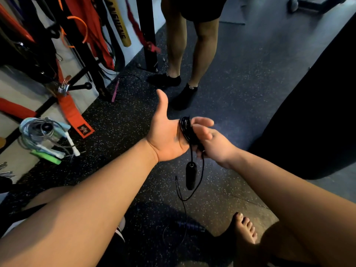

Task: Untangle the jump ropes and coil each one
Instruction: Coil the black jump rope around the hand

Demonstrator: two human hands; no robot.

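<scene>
Black rope (185, 130) sits wound in tight turns round the fingers of the left hand (165, 135), seen from the head camera. That hand is spread flat, palm up and thumb raised. Its fingers are straight and run through the coil toward the right, so the coil's axis lies along those fingers, across the body.

The right hand (217, 145) meets it from the other side and touches the coil. Its fingers are curled over the turns and, as far as the blur lets me judge, pinch the cord where it leaves the coil below.

Straight under the two hands one handle (190, 176) hangs upright on a short length. A slack tail (185, 200) loops down beside it toward the floor (240, 93), nearer the body than the hands.

The right hand is the nearer to that free cord, so I judge it will do the winding: carry the tail up and over the left fingers, turn after turn, with the left hand spread as the former. A second bunch of ropes (42, 135) lies well off to the left of the left hand, untouched.
</scene>
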